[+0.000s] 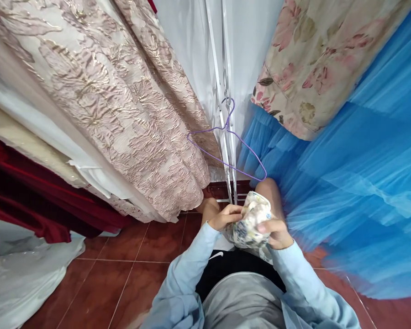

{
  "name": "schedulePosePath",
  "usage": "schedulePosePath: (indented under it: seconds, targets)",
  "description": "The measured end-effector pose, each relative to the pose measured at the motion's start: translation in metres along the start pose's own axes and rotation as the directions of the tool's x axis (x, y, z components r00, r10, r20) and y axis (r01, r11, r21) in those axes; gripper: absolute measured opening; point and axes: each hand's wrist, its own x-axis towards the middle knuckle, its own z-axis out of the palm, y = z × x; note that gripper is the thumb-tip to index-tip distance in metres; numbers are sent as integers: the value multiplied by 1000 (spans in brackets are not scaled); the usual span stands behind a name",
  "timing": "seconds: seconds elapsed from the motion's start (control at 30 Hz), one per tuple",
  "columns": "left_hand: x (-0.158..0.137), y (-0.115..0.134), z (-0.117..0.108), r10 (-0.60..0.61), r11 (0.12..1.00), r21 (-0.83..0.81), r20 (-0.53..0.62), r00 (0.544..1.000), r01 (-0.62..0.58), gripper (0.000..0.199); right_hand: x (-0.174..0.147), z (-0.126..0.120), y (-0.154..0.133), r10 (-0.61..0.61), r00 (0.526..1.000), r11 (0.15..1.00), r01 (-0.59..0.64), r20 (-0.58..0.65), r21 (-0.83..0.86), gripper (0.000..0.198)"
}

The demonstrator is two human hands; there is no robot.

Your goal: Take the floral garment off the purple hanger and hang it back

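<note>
A bunched piece of white cloth with a floral print (248,228) lies over my lap, between my two hands. My left hand (227,216) grips its left side, fingers bent onto the fabric. On the other side my right hand (276,232) pinches the cloth, thumb on top. The cloth is crumpled, so I cannot tell which garment it is. Beyond my knees a bare purple wire hanger (228,130) hangs by its hook from a white metal rack (226,73).
To the left hang a pink and gold brocade dress (123,105), a dark red garment (30,196) and white fabric (30,274). A floral dress (315,68) and blue tulle (373,183) hang on the right. Below is a red tiled floor (119,265).
</note>
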Motion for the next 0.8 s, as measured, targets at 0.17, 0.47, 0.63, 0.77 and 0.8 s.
schedulePosePath:
  seconds: [0.17,0.47,0.63,0.77,0.8]
  targets:
    - [-5,5,-6,48,999,1,3,999,-48,49,-12,-26,-16,80,983,991,-60,165,-122,52]
    - [-25,43,19,398,890,337,-239,886,-309,33,7,-19,-35,-128,969,744,234,210,-625,43]
    - [-28,53,32,462,831,459,-257,849,-314,31,8,-6,-16,-253,964,754,249,82,-608,32]
    - [-35,58,37,466,822,487,-275,841,-296,29,13,-2,-15,-415,909,734,366,49,-572,60]
    - [-37,59,38,460,825,482,-268,847,-295,29,13,-2,-17,-417,906,723,376,68,-580,62]
